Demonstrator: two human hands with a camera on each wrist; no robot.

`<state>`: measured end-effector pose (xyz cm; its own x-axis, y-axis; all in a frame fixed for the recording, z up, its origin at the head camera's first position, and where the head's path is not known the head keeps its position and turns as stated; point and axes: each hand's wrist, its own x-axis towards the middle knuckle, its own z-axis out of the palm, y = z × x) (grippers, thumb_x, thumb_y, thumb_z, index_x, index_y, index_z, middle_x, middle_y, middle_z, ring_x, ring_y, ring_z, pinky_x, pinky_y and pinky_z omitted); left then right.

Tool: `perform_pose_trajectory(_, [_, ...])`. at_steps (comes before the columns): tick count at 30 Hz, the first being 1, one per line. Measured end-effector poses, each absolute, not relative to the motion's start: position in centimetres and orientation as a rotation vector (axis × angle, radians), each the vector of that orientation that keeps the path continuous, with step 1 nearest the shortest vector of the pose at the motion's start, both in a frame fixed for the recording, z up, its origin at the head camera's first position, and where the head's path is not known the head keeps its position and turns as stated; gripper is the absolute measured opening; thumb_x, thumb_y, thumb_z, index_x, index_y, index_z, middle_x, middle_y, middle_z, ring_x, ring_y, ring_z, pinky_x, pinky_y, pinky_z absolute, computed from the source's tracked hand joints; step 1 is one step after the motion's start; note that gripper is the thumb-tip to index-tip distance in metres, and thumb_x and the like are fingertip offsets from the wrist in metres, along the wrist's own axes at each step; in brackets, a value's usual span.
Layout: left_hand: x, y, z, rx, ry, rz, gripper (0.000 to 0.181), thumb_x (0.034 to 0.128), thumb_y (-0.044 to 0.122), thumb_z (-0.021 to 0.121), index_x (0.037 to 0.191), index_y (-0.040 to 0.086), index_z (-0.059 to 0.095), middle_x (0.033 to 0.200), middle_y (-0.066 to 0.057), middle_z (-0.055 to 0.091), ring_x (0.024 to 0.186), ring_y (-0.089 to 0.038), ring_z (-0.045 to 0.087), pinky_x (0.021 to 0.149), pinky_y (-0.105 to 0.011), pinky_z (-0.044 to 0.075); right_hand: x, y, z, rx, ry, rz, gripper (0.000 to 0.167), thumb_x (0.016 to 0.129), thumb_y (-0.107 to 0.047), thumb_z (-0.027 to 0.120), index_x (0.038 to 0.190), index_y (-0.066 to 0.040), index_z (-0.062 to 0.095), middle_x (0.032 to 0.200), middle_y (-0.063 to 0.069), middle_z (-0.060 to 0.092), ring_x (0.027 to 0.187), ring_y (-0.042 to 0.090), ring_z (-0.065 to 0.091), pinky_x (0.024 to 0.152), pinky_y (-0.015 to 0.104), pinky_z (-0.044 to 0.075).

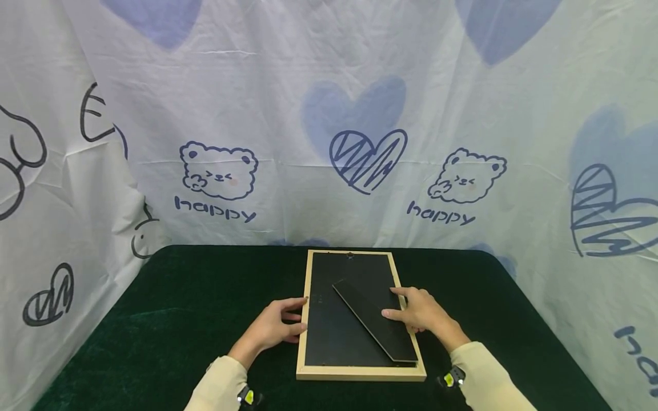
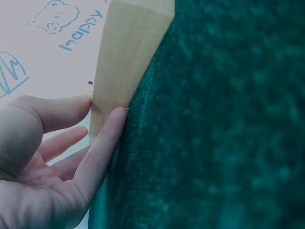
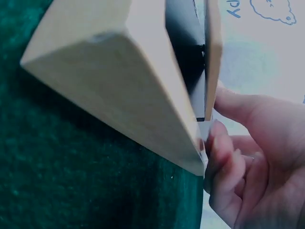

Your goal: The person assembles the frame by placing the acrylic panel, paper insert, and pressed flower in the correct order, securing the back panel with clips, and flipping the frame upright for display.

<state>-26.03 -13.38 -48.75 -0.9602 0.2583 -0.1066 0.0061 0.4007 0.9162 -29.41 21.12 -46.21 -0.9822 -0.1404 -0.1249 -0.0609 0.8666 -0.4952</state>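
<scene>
A picture frame (image 1: 361, 373) with a pale wooden border lies face down on the dark green cloth, its black back panel (image 1: 329, 325) facing up. Across that back slants a black stand leg (image 1: 372, 319). My left hand (image 1: 272, 325) holds the frame's left side; the left wrist view shows thumb and a finger at opposite edges of the wooden side (image 2: 128, 47). At the right side, my right hand (image 1: 418, 311) grips the frame, with its thumb on the stand leg and its index finger on the border. In the right wrist view the other fingers curl beside the frame.
Dark green cloth (image 1: 205, 285) covers the table. Behind and beside it hang pale curtains (image 1: 288, 194) printed with hearts, bears and the word "happy". A small hanger (image 1: 350, 256) sits at the far end of the panel.
</scene>
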Motion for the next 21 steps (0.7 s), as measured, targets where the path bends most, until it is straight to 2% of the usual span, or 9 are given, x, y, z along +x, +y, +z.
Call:
perform_pose_trajectory(3, [-26.04, -13.35, -48.76, 0.236, 2.433, 1.582, 0.062, 0.0895, 0.005, 0.078, 0.147, 0.006, 0.056, 0.148, -0.023, 0.056, 0.121, -0.035, 0.065, 0.073, -0.037, 0.066, -29.34, 21.18, -46.17, -0.196, 2.845, -0.787, 0.076, 0.09, -0.037, 0.08, 0.154, -0.01, 0.049, 0.052, 0.003, 0.057, 0.043, 0.014, 0.053, 0.044, 0.026, 0.047])
perform_pose_trajectory(9, [-26.01, -13.33, -48.7, 0.254, 2.445, 1.575, 0.061, 0.09, 0.005, 0.078, 0.147, 0.005, 0.055, 0.148, -0.023, 0.056, 0.121, -0.035, 0.065, 0.074, -0.037, 0.066, -29.33, 21.05, -45.92, -0.269, 2.782, -0.746, 0.079, 0.089, -0.041, 0.08, 0.156, -0.016, 0.046, 0.052, 0.002, 0.056, 0.044, 0.014, 0.051, 0.046, 0.026, 0.045])
perform_pose_trajectory(13, [-26.0, -13.37, -48.62, 0.271, 2.447, 1.563, 0.06, 0.091, 0.004, 0.077, 0.147, 0.005, 0.054, 0.149, -0.024, 0.055, 0.122, -0.037, 0.064, 0.075, -0.037, 0.066, -29.48, 20.62, -45.75, -0.295, 2.757, -0.655, 0.078, 0.09, -0.046, 0.078, 0.156, -0.021, 0.047, 0.051, -0.001, 0.049, 0.044, 0.012, 0.046, 0.046, 0.025, 0.042])
perform_pose_trajectory(17, [-26.09, -13.4, -48.7, 0.264, 2.44, 1.553, 0.061, 0.091, 0.004, 0.077, 0.148, 0.006, 0.054, 0.149, -0.024, 0.054, 0.123, -0.037, 0.064, 0.074, -0.037, 0.066, -29.5, 20.49, -45.52, -0.332, 2.75, -0.538, 0.081, 0.09, -0.055, 0.074, 0.157, -0.022, 0.045, 0.052, -0.003, 0.044, 0.046, 0.012, 0.046, 0.048, 0.024, 0.041])
perform_pose_trajectory(21, [-26.14, -13.44, -48.76, 0.257, 2.435, 1.555, 0.061, 0.0907, 0.005, 0.077, 0.148, 0.006, 0.054, 0.149, -0.024, 0.054, 0.122, -0.037, 0.064, 0.074, -0.037, 0.066, -29.61, 20.52, -45.23, -0.391, 2.747, -0.463, 0.084, 0.089, -0.06, 0.072, 0.157, -0.019, 0.044, 0.056, -0.003, 0.047, 0.051, 0.011, 0.048, 0.054, 0.026, 0.041])
